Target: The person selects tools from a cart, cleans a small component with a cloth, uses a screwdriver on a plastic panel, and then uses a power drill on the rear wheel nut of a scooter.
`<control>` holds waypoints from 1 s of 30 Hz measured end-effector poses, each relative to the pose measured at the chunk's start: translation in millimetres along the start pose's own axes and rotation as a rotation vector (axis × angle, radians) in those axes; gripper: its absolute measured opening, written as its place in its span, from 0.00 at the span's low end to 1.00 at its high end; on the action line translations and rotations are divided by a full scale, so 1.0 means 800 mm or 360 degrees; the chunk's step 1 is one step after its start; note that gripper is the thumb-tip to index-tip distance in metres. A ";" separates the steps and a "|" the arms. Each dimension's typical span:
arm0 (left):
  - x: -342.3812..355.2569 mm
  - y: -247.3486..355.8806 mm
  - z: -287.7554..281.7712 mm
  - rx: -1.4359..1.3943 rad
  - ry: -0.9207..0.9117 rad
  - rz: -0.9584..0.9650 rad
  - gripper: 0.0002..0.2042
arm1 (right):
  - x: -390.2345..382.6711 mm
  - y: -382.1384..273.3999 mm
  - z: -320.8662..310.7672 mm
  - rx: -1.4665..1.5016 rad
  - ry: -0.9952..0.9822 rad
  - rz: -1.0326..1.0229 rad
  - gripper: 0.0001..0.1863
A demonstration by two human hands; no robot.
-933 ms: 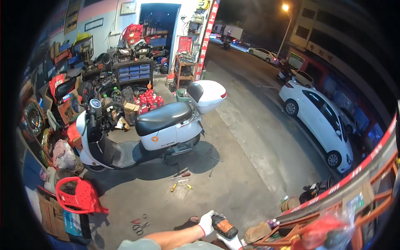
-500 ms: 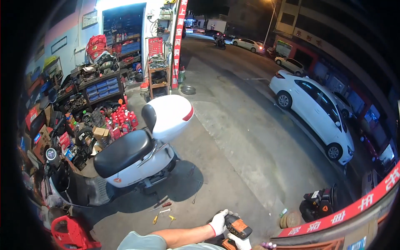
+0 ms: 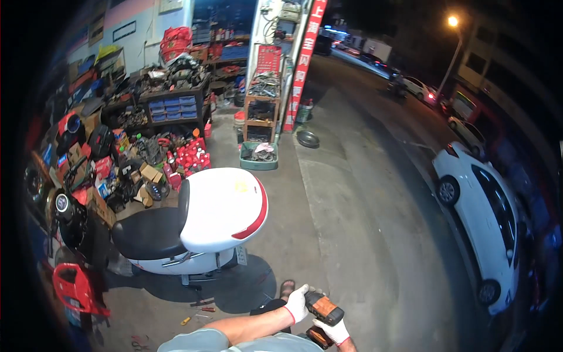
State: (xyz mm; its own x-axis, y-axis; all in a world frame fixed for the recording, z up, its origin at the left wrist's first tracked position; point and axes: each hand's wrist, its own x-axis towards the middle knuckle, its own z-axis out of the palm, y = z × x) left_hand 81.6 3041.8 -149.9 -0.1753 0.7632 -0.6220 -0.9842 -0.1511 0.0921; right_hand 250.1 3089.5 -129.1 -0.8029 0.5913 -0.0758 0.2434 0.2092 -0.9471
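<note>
Both hands wear white gloves and are low in the view, in front of my body. My left hand (image 3: 298, 304) is closed around the front end of an orange and black cordless drill (image 3: 324, 307); the tip is hidden by the fingers. Lower down, my right hand (image 3: 334, 330) grips the drill's handle, with the battery base showing below. To the left stands a white scooter (image 3: 193, 265) with a black seat and a white top box (image 3: 226, 205). A red-handled screwdriver (image 3: 205, 308) and a yellow-handled tool (image 3: 186, 321) lie on the ground beside it.
A red plastic chair-like piece (image 3: 73, 287) stands at lower left. Boxes, red bottles (image 3: 192, 157) and parts crowd the far left. A green bin (image 3: 258, 158) sits before a tool shelf (image 3: 262, 111). A white car (image 3: 478, 217) is parked at right.
My view has shifted rightward around the scooter's rear, bringing its top box closer. The green bin now shows. Both hands stay on the drill, which has tilted slightly.
</note>
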 end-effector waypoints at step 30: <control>0.631 0.608 0.426 -0.0784 0.0107 0.0910 0.12 | 1.157 -0.033 -0.168 -0.0333 -0.1448 -0.0241 0.20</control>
State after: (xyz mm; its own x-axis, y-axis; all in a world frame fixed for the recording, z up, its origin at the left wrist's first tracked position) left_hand -493.5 3567.8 -154.3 -0.6380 0.4437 -0.6294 -0.6130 -0.7873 0.0663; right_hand -426.0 3735.7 -132.7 -0.9286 -0.2700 -0.2543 0.1235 0.4214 -0.8984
